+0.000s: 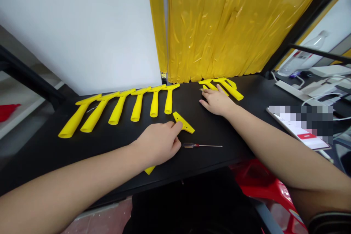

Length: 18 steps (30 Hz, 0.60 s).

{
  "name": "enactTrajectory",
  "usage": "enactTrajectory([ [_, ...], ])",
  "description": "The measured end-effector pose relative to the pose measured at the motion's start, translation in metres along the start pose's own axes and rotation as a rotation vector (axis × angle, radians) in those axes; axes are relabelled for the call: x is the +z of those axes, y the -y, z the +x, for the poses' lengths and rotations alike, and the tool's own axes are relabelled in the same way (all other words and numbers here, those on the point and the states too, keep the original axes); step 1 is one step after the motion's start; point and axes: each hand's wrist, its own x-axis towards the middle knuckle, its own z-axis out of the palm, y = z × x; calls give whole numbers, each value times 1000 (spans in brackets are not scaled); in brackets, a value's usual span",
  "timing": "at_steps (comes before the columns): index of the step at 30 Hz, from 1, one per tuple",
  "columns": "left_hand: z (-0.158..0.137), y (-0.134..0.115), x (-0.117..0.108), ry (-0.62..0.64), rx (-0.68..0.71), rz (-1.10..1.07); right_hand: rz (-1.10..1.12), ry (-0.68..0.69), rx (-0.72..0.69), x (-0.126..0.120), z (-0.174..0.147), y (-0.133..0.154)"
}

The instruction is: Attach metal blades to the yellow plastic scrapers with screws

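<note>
My left hand (161, 140) is closed around a yellow T-shaped plastic scraper handle (184, 122). The flat head with small holes sticks out past the fingers, and the grip's end shows below the wrist. Just right of that hand, a screwdriver (203, 146) with a clear handle lies on the black tabletop (153, 131). Farther back, my right hand (216, 101) reaches to the small group of yellow handles (233, 91), fingers stretched out and apart. Its fingertips are beside or on one piece; exact contact is hard to see.
Several matching yellow handles (138, 106) stand in a slanted row at the back left. Behind them are a white panel (95, 29) and a yellow plastic curtain (233, 25). At right lie a phone-like screen (304, 131), cables and a plastic bottle (303, 55).
</note>
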Motion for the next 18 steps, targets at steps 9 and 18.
enactTrajectory([
  [9,-4,2,-3,-69,38,-44,81,-95,-17,-8,-5,-2],
  [18,6,26,-1,-447,-6,-698,518,-743,-162,-36,-27,13],
])
